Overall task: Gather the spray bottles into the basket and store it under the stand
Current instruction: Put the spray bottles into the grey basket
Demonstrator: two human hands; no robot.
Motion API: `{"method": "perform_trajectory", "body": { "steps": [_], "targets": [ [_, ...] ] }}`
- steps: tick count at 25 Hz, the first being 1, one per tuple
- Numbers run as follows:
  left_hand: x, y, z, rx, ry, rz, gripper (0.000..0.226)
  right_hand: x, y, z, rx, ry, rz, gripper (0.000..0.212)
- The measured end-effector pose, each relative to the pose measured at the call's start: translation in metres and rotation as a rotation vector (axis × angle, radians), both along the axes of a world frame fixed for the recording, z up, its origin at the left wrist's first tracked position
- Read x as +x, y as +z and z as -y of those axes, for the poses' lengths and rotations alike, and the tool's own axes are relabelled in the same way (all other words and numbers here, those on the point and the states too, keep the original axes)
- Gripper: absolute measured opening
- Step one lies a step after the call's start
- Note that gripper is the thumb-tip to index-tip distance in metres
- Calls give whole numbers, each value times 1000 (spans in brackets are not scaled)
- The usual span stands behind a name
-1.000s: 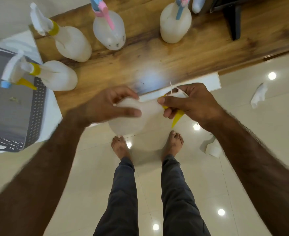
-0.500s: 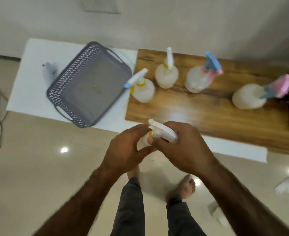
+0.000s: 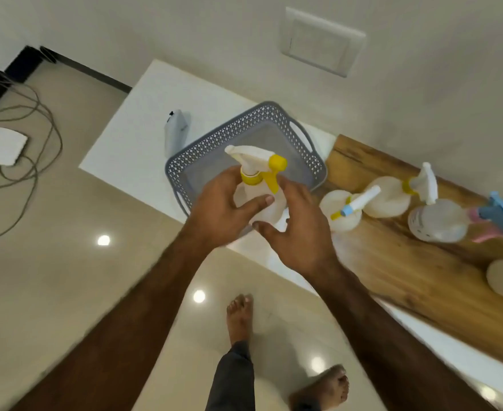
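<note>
I hold a white spray bottle with a yellow collar and trigger point(image 3: 256, 173) upright above the front edge of the grey perforated basket point(image 3: 244, 129). My left hand point(image 3: 223, 209) grips its body with the thumb across the front. My right hand point(image 3: 294, 229) touches the bottle's right side with fingers spread. The basket looks empty where visible and sits on a white surface point(image 3: 143, 129). Several more spray bottles stand on the wooden stand top point(image 3: 407, 262) to the right: one with a blue tip point(image 3: 345, 212), one with a white-yellow head point(image 3: 392, 194), one with a pink-blue head point(image 3: 440, 221).
A small grey object point(image 3: 176, 132) lies on the white surface left of the basket. Cables and a white box point(image 3: 1, 145) lie on the tiled floor at the left. The wall with a switch plate point(image 3: 322, 41) is behind. My bare feet are below.
The view swung left and up. The held bottle turned upright and moved from in front of the stand over to the basket; my right hand loosened from the spray head to the side.
</note>
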State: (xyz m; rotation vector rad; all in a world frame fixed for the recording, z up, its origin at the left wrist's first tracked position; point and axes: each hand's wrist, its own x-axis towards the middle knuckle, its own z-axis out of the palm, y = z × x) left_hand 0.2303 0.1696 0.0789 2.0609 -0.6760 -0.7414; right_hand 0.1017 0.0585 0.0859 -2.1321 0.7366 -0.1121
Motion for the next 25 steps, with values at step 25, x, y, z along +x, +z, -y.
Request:
{"method": "perform_trajectory", "body": {
  "steps": [25],
  "targets": [
    [117,-133,121,-202,56,178,66,126,-119,29,18,-540,13,69]
  ]
}}
